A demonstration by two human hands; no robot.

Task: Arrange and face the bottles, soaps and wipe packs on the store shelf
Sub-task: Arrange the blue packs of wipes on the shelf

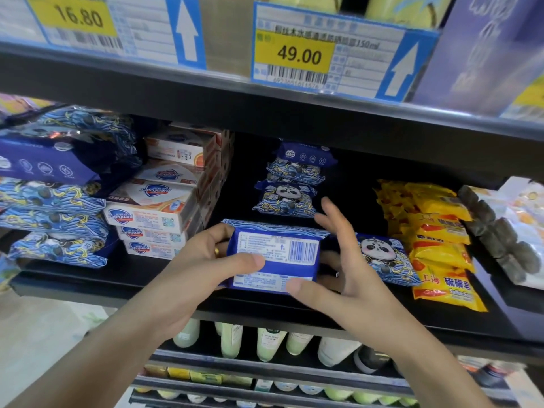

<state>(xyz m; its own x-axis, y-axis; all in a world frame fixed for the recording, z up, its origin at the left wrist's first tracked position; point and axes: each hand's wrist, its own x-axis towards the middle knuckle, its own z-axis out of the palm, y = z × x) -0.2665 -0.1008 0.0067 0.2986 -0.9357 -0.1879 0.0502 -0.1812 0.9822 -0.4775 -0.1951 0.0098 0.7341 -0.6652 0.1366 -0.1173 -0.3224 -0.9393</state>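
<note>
A blue wipe pack [276, 254], back label and barcode facing me, is held just above the front of the black shelf [73, 278]. My left hand [203, 260] grips its left end, thumb across the label. My right hand [341, 269] holds the right end, thumb at the lower corner and fingers spread above. A panda-print wipe pack [385, 257] lies just right of it. Two more panda packs [290, 195] are stacked further back. Safeguard soap boxes [156, 207] are stacked to the left.
Stacked blue wipe packs [53, 201] fill the shelf's left end. Yellow sulfur soap bags [435, 240] and grey-wrapped items [500, 231] sit at the right. Pale green bottles [265, 343] stand on the shelf below. Price tags [297, 54] hang on the upper shelf's edge.
</note>
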